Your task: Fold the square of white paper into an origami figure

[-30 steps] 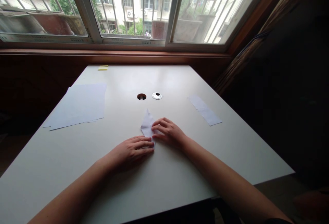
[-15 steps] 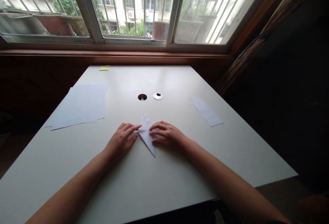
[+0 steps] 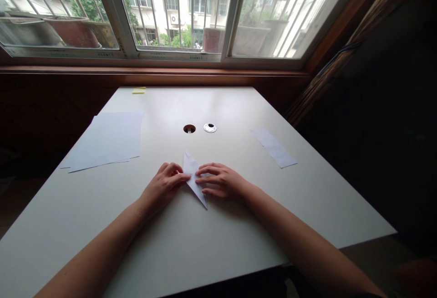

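A folded piece of white paper (image 3: 193, 180), narrow with a pointed end at top and bottom, lies on the white table between my two hands. My left hand (image 3: 165, 181) is closed at its left edge, the index finger reaching onto the paper and the thumb mostly hidden below. From the other side, my right hand (image 3: 221, 181) rests with spread, outstretched fingers, their tips pressing on the right part of the paper.
Several white sheets (image 3: 105, 136) lie at the left of the table (image 3: 164, 243). A creased paper strip (image 3: 274, 148) is on the right. Farther back are a round cable hole (image 3: 189, 129), its metal cover (image 3: 210, 128) and a yellow sticky note (image 3: 139, 90). A barred window stands beyond.
My left fingers have closed in and shifted slightly right on the paper's edge. The paper's upper tip has swung a little left. My right hand has barely moved.
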The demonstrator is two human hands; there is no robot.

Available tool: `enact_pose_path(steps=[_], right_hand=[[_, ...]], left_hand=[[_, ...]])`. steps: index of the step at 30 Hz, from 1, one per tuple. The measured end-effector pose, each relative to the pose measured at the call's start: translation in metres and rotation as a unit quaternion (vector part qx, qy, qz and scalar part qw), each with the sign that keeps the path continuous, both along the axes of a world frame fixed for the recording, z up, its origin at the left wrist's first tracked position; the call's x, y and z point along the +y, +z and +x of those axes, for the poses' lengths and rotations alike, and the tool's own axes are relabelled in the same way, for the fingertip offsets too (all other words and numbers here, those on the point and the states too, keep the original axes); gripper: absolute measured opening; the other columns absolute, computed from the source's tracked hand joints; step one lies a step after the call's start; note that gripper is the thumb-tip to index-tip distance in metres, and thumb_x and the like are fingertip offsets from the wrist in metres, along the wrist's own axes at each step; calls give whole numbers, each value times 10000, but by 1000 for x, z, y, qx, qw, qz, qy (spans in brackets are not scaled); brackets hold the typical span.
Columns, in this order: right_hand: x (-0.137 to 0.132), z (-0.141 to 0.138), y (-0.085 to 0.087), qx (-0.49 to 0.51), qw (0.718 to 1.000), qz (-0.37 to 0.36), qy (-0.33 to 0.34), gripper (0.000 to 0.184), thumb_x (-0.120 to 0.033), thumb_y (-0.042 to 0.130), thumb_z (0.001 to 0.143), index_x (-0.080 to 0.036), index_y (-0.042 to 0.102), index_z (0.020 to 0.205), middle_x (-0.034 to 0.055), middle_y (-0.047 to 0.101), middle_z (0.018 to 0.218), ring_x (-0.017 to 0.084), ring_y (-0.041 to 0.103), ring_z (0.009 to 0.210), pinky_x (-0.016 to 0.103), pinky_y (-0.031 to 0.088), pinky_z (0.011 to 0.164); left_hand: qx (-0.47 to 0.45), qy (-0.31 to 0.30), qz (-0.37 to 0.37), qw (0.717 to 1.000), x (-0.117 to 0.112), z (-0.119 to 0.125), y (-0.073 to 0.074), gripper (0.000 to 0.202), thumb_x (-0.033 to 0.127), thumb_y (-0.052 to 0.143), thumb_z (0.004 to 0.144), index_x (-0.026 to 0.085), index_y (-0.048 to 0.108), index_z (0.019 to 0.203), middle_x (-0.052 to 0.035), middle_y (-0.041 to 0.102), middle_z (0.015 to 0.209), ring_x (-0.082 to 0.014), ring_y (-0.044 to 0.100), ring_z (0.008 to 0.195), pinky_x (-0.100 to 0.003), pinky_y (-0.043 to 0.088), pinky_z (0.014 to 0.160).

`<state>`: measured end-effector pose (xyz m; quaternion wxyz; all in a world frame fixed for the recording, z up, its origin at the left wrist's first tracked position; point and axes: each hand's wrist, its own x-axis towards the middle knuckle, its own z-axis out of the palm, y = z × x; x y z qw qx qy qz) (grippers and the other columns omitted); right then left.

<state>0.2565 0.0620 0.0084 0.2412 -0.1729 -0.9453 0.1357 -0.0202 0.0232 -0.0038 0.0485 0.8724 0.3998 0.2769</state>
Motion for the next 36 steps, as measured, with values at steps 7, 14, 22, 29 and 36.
enact_pose_path(steps=[7, 14, 22, 29, 36], right_hand=[[1, 0, -1, 6, 1000, -11, 7, 401, -433, 701, 858, -260, 646, 1216, 75, 664, 1265, 228, 581, 1244, 413, 459, 1071], [-2, -2, 2, -11, 1000, -24, 0, 484, -531, 715, 812, -227, 614, 1175, 105, 648, 1273, 256, 551, 1283, 469, 392, 1110], [-4, -3, 2, -2, 999, -43, -5, 281, -224, 678, 793, -222, 610, 1065, 90, 654, 1289, 219, 556, 1292, 446, 383, 1120], [1, 3, -5, 55, 997, -45, 0, 192, -184, 667, 845, -230, 686, 1030, 67, 730, 1163, 207, 651, 1174, 403, 493, 1055], [3, 4, -7, 101, 992, -80, -16, 101, -202, 648, 895, -230, 720, 961, 55, 755, 1083, 193, 697, 1078, 356, 585, 952]], left_hand=[[26, -10, 57, 998, -2, 3, 10, 193, 258, 621, 934, 305, 716, 1095, -64, 547, 1386, -287, 461, 1291, -484, 502, 1012], [29, -53, 50, 997, -1, 5, 8, 184, 226, 590, 958, 260, 689, 1109, -38, 723, 1072, -225, 607, 1136, -418, 516, 971], [61, -53, 73, 994, -4, 9, 13, 178, 226, 567, 959, 242, 693, 1085, -51, 719, 1003, -209, 627, 1007, -384, 520, 925], [72, -49, 71, 994, -5, 8, 16, 163, 201, 575, 939, 238, 695, 1044, -36, 721, 981, -195, 624, 919, -391, 500, 942], [58, -25, 56, 996, -7, 9, 16, 148, 226, 552, 960, 225, 698, 985, -41, 716, 960, -185, 606, 869, -341, 511, 828]])
